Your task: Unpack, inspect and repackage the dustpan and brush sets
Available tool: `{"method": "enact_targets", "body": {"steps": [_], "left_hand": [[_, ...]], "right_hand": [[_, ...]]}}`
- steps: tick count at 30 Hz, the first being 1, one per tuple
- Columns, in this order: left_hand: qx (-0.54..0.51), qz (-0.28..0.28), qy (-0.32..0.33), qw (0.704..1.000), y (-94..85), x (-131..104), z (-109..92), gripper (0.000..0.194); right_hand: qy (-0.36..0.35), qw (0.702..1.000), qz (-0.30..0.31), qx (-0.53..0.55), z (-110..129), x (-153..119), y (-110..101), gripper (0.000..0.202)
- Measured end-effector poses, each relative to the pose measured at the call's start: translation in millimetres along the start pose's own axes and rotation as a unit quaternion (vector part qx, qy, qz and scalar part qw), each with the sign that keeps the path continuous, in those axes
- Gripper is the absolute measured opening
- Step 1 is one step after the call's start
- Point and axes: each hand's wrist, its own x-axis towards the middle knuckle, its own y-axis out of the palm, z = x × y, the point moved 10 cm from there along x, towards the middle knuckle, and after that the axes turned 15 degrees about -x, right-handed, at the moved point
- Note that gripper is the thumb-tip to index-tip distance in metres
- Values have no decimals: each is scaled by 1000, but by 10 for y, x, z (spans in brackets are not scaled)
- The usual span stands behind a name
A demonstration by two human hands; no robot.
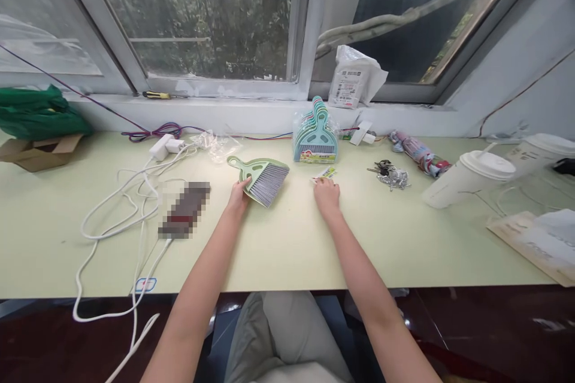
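Note:
My left hand (239,196) grips the side of a small green dustpan (281,164), its thumb on top. A matching hand brush (268,184) with grey bristles lies nested in the pan, its handle pointing to the back left. To the right, my right hand (327,196) rests on the table with curled fingers, closed on a small printed label (327,173). Part of that label is hidden behind the fingertips. Just beyond it stands a plastic-wrapped stack of similar dustpan-and-brush sets (318,131), teal in front, with a printed strip along the bottom.
Left lie white cables (96,215), a blurred dark phone (185,210), a charger (162,146) and clear plastic wrap (218,145). Keys (381,167), a folded umbrella (417,152) and white cups (469,176) are to the right. A white package (353,81) leans by the window.

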Motion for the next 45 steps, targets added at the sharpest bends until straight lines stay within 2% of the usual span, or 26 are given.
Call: {"method": "enact_targets", "body": {"steps": [3,7,9,11,16,19,22,25,27,30,32,34,36,38,40,43,45], "left_hand": [[-34,-14,-16,999,-32,-3,13,26],[-51,-23,-38,998,-1,-56,69,25],[-39,-13,-45,998,66,-103,122,27],[-27,9,-45,999,165,-158,180,32],[-2,84,-17,996,399,-288,237,48],[14,111,3,994,432,-309,204,55],[19,109,6,994,393,-288,187,60],[16,104,4,994,368,-266,196,63],[9,104,9,995,375,-262,196,67],[-7,93,17,996,374,-260,189,70],[-13,80,20,997,359,-261,183,68],[-9,80,21,997,367,-268,184,65],[3,94,19,995,402,-285,199,63],[17,106,11,994,435,-308,229,65],[26,123,-2,992,480,-340,263,69],[36,169,-28,985,574,-401,277,72],[54,195,-43,978,597,-408,239,66]], "right_hand": [[-17,997,-41,60,184,-57,-217,37],[27,969,-160,187,123,-205,-615,39],[-2,955,-193,225,237,-304,-763,40],[-57,952,-188,233,484,-394,-829,40],[-217,947,-130,196,1200,-599,-763,37],[-283,932,-90,206,1381,-652,-679,42],[-296,927,-43,228,1356,-619,-586,45],[-279,925,-9,258,1276,-560,-503,56],[-243,925,2,292,1204,-501,-440,63],[-133,911,-2,392,1005,-369,-323,64],[-36,867,3,497,832,-287,-188,72],[33,787,55,614,767,-242,8,83],[52,692,137,707,846,-240,152,89],[52,622,185,759,913,-255,184,89],[68,591,185,782,881,-258,180,84],[96,575,168,795,802,-261,189,70],[97,569,166,799,779,-254,190,61]]}}
